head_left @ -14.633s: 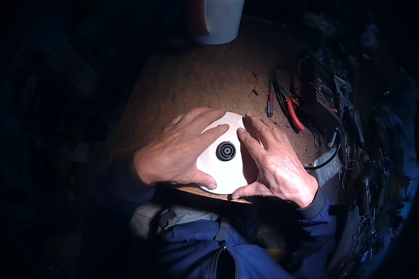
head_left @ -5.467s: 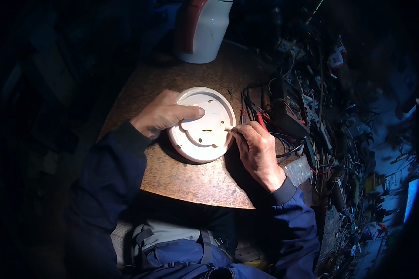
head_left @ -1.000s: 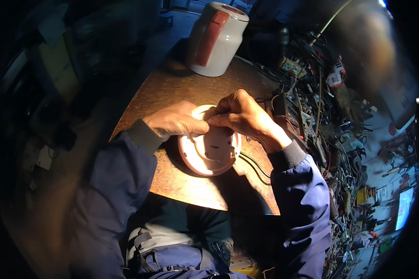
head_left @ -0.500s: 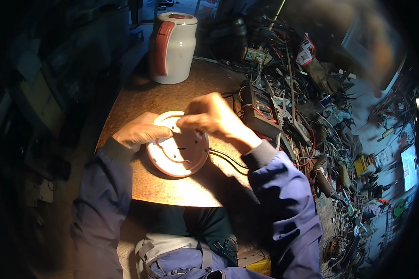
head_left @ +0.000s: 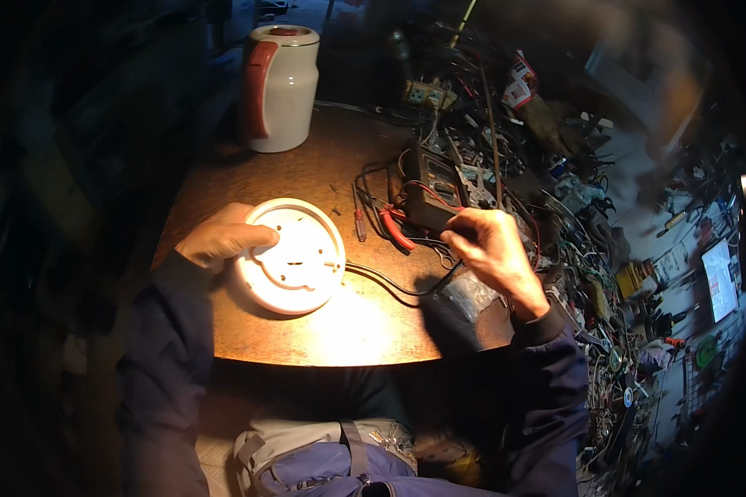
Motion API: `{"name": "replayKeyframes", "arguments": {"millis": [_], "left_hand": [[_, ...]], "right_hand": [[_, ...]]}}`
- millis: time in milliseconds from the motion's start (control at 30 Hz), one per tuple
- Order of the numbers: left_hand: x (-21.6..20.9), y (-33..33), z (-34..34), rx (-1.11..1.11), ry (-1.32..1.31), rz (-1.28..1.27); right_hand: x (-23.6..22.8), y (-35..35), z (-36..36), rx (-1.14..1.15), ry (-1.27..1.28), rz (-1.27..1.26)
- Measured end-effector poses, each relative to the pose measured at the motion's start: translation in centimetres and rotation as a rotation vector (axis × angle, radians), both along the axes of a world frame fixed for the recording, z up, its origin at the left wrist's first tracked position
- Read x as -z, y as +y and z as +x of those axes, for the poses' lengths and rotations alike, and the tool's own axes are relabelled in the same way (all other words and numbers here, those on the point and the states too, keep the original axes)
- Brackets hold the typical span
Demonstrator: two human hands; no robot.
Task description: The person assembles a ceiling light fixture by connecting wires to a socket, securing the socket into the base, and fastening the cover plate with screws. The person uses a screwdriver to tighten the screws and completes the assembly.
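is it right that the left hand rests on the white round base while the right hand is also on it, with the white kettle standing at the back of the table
Not quite. The left hand does rest on the white round base, but the right hand is off it, over by the tools and wires to the right. The white kettle does stand at the back. The head view shows this.

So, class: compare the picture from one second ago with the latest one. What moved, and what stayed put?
The right hand has left the round white base and moved right, to the tangle of tools and leads by the multimeter; whether it grips anything is unclear. The left hand stays on the base's left rim. The base, its cord and the white kettle keep their places on the table.
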State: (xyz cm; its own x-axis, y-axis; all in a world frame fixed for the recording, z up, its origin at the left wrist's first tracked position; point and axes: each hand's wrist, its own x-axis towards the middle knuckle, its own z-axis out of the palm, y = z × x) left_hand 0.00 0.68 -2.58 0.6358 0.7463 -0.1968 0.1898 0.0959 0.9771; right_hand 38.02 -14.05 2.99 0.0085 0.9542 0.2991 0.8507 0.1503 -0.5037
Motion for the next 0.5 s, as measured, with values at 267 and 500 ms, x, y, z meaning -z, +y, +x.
{"name": "replayKeyframes", "arguments": {"millis": [267,500], "left_hand": [[1.1,0.9,-0.3,0.015,-0.004,-0.011],[0.9,0.7,0.0,-0.004,0.022,0.01]], "right_hand": [[-2.4,-4.5,6.0,0.279,0.087,-0.005],[-1.9,-6.5,6.2,0.284,0.059,-0.046]]}}
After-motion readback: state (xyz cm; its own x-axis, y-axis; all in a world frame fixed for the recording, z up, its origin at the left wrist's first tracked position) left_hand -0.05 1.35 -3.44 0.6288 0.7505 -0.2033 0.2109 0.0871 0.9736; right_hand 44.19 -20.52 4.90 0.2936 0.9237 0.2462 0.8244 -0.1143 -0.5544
